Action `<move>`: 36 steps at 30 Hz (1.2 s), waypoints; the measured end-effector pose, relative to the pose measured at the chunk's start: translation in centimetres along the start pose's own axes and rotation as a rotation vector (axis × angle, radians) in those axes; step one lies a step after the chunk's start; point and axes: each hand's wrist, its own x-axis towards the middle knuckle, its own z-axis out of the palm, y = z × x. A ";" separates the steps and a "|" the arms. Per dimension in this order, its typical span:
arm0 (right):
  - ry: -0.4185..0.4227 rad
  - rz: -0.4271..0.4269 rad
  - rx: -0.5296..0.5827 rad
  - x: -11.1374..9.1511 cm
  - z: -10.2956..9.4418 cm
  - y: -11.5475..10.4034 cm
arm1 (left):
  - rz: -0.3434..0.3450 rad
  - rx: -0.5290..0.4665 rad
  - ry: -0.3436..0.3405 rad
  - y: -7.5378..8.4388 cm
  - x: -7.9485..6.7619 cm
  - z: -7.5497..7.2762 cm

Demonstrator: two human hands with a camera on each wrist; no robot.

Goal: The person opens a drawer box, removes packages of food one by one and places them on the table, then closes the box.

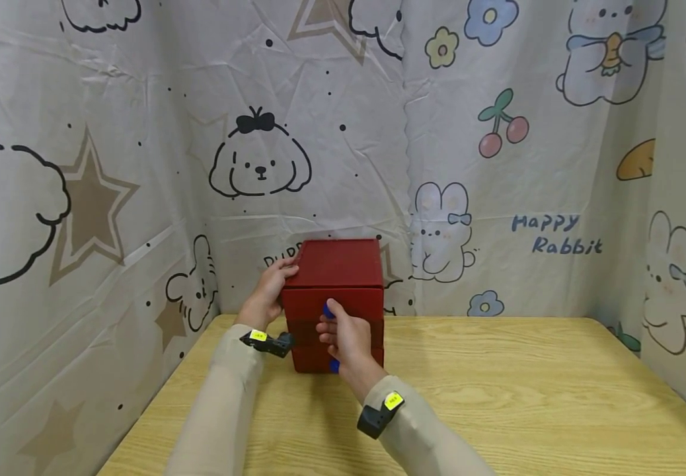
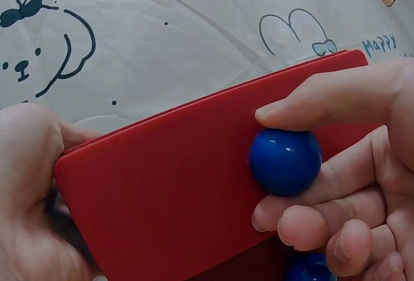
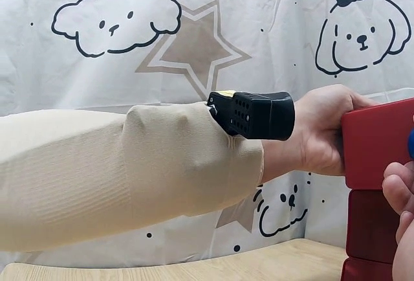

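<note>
A small red drawer cabinet (image 1: 343,264) with blue round knobs stands on the table. My left hand (image 1: 267,291) holds its left side, fingers bent over the upper left edge; the thumb is hard to make out. At the front, my right hand (image 1: 351,337) pinches the top drawer's blue knob (image 2: 284,162), thumb above and index finger below, other fingers loosely curled. The top drawer (image 3: 375,148) juts forward of the lower drawers (image 3: 370,226), which lie in its shadow. A lower knob (image 1: 334,365) shows partly beside the right wrist.
The cabinet stands toward the back of a light wooden table (image 1: 497,383). Close behind and to the sides hangs a pale cartoon-print curtain (image 1: 343,165). Each wrist carries a black camera, the left one (image 3: 259,114) near the cabinet's left side.
</note>
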 end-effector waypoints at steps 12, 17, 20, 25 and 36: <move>0.007 0.006 -0.024 -0.3 -0.1 0.1 | -0.012 -0.006 0.017 -0.2 -0.1 0.0; 0.012 0.006 -0.033 -0.5 -0.1 0.0 | -0.010 -0.007 0.022 -0.2 0.0 0.0; 0.011 0.008 -0.033 -0.5 -0.1 0.0 | -0.010 -0.012 0.023 -0.2 0.1 0.0; 0.010 0.004 -0.041 -0.6 -0.2 0.0 | -0.014 -0.004 0.022 -0.3 0.3 -0.1; 0.007 -0.008 -0.045 -0.8 -0.2 0.1 | -0.012 -0.001 0.022 -0.3 0.2 0.0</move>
